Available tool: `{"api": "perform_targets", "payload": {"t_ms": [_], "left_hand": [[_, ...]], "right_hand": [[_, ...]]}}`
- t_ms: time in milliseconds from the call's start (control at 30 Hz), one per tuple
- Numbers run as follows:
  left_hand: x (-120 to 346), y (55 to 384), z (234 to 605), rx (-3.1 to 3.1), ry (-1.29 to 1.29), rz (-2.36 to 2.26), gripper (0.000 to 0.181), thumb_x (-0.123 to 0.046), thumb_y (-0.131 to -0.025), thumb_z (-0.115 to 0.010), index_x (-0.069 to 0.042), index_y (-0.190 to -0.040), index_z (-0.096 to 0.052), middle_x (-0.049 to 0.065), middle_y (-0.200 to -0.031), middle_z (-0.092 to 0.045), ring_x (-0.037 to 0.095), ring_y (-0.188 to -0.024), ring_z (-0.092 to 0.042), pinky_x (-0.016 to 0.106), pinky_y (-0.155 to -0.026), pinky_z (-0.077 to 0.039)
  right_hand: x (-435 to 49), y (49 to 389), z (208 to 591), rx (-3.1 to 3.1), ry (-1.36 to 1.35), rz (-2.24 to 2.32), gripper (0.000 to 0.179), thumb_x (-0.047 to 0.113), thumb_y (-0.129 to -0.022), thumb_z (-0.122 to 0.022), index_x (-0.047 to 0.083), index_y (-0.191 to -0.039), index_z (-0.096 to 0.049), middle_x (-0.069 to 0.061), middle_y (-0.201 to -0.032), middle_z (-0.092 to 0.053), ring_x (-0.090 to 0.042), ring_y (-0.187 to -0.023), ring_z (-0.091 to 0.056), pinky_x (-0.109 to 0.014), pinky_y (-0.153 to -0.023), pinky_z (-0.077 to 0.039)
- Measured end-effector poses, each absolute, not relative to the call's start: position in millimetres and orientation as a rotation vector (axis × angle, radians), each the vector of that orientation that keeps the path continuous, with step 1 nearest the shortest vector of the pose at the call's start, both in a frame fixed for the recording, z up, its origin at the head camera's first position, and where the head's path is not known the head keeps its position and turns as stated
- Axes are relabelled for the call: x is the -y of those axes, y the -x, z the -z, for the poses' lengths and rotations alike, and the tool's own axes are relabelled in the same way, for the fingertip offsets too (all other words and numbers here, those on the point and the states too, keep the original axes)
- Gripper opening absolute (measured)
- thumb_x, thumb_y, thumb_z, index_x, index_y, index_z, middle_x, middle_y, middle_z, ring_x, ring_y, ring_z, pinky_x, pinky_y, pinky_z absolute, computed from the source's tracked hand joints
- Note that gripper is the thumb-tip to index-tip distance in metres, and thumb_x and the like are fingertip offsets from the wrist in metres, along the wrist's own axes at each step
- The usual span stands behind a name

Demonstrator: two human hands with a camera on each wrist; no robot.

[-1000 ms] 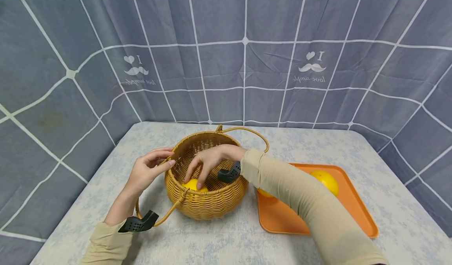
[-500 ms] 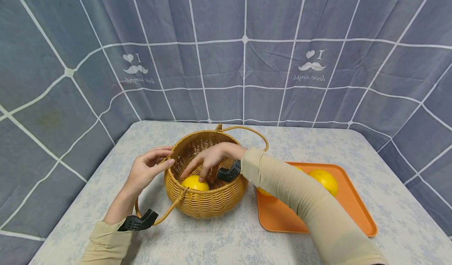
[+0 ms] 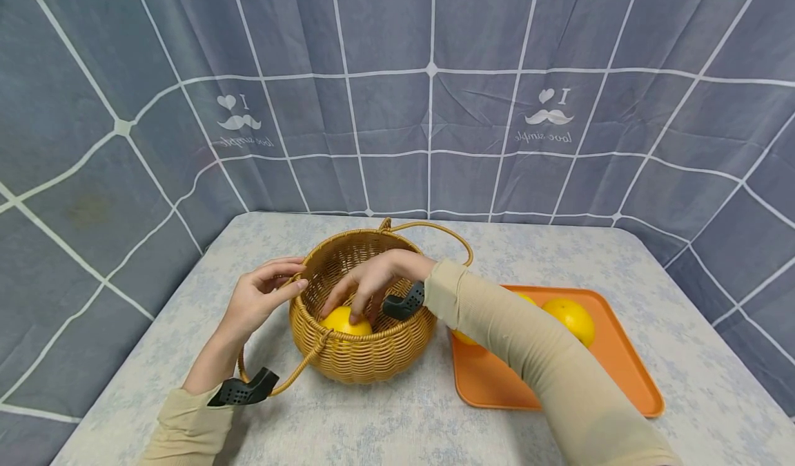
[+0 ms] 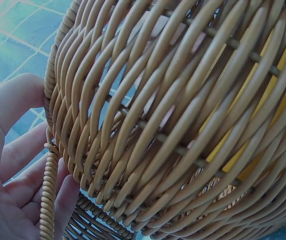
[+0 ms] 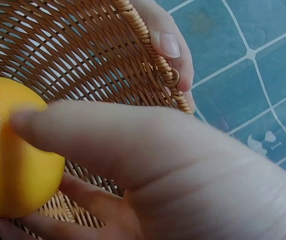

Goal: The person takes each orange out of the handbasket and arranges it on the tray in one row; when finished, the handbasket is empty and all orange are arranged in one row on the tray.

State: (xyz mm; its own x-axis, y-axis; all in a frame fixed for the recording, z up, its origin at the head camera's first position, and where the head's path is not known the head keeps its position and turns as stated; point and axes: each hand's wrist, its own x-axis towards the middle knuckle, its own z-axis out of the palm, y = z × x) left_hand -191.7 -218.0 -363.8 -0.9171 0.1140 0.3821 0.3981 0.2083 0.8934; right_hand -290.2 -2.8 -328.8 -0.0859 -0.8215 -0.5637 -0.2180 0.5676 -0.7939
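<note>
A round wicker basket (image 3: 373, 362) stands on the table with its mouth tilted toward me. My left hand (image 3: 257, 304) holds its left rim, thumb and fingers at the edge beside the handle joint; the left wrist view shows that hand (image 4: 27, 165) with fingers behind the handle (image 4: 49, 195). Reaching inside, my right hand (image 3: 369, 283) grips a yellow-orange orange (image 3: 344, 321) near the front wall. In the right wrist view the thumb lies across the top of the orange (image 5: 17, 165) and the fingers reach below it. Its underside is hidden.
To the right lies an orange tray (image 3: 621, 355) with several more oranges (image 3: 568, 319), partly hidden by my right sleeve (image 3: 528, 335). The second basket handle (image 3: 444, 228) arches out at the back right. A blue-grey checked curtain (image 3: 397, 121) hangs behind the table.
More of the orange shows above the basket's front rim, and it has shifted slightly right. My right fingers have moved round it. The left hand and the basket have hardly moved.
</note>
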Motion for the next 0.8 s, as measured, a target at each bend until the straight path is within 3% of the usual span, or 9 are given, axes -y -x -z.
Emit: {"api": "perform_targets", "payload": {"t_ms": [133, 333, 467, 667, 800], "left_hand": [[217.9, 192.1, 364.2, 2.246, 0.491, 1.772, 0.027, -0.003, -0.086, -0.067, 0.010, -0.110, -0.062, -0.002, -0.118, -0.060, 0.007, -0.107, -0.055, 0.016, -0.087, -0.046], [218.1, 192.5, 364.4, 2.244, 0.496, 1.767, 0.027, -0.002, -0.086, -0.067, 0.010, -0.110, -0.063, -0.003, -0.118, -0.060, 0.006, -0.106, -0.056, 0.016, -0.087, -0.046], [218.1, 192.5, 364.2, 2.243, 0.498, 1.767, 0.027, -0.002, -0.086, -0.067, 0.011, -0.110, -0.063, -0.003, -0.118, -0.060, 0.006, -0.106, -0.056, 0.016, -0.086, -0.046], [218.3, 192.2, 363.9, 2.246, 0.496, 1.771, 0.027, -0.002, -0.086, -0.066, 0.010, -0.110, -0.062, -0.003, -0.118, -0.060, 0.006, -0.107, -0.055, 0.016, -0.087, -0.045], [218.3, 192.2, 363.8, 2.251, 0.490, 1.766, 0.027, -0.003, -0.086, -0.067, 0.010, -0.110, -0.063, -0.003, -0.118, -0.060, 0.005, -0.107, -0.055, 0.016, -0.088, -0.045]], "right_hand": [[2.7, 292.0, 329.8, -1.696, 1.042, 0.551, 0.060, 0.011, -0.082, -0.073, 0.016, -0.137, -0.050, 0.005, -0.138, -0.044, -0.008, -0.118, -0.044, -0.026, -0.093, -0.045], [2.2, 292.8, 329.5, -1.792, 1.078, 0.504, 0.067, 0.009, -0.075, -0.080, 0.015, -0.134, -0.049, 0.000, -0.138, -0.040, -0.011, -0.120, -0.040, -0.023, -0.093, -0.044], [1.7, 292.6, 329.0, -1.808, 1.069, 0.476, 0.068, 0.009, -0.076, -0.078, 0.016, -0.136, -0.046, -0.001, -0.139, -0.037, -0.010, -0.115, -0.044, -0.022, -0.092, -0.045], [0.6, 291.0, 329.6, -1.644, 0.855, 0.548, 0.073, -0.002, -0.084, -0.067, 0.019, -0.146, -0.034, -0.004, -0.149, -0.024, -0.022, -0.095, -0.061, -0.036, -0.084, -0.053], [0.1, 290.3, 329.1, -1.638, 0.883, 0.539, 0.073, -0.001, -0.086, -0.065, 0.020, -0.147, -0.033, -0.005, -0.151, -0.021, -0.021, -0.096, -0.061, -0.036, -0.084, -0.053]]}}
